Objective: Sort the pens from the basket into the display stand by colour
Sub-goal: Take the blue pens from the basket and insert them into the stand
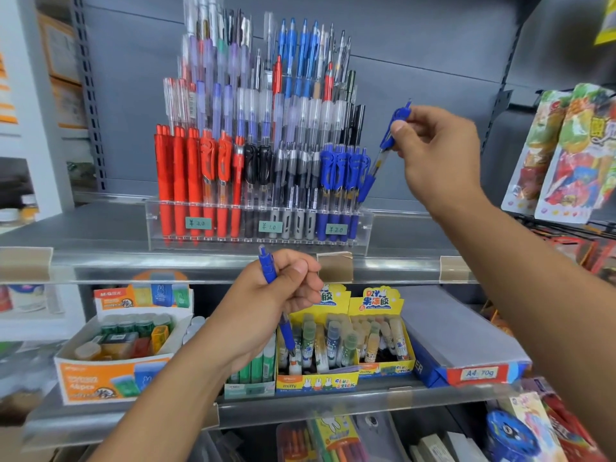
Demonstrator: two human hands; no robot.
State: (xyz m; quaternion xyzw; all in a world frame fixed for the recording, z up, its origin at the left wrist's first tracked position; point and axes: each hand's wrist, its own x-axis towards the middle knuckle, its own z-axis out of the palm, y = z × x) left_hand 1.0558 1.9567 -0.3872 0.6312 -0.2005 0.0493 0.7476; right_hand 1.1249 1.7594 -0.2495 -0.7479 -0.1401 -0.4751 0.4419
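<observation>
Right hand (433,151) is pinching a blue pen (383,151) over the display stand (365,228); left hand (266,305) is gripping another pen (275,295). A tilted entry risks toppling the blue row (343,168).

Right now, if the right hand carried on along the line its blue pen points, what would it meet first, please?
The right hand aims its blue pen down-left, so it would probably first meet the blue pens at the display stand's right end; depth is uncertain.
</observation>
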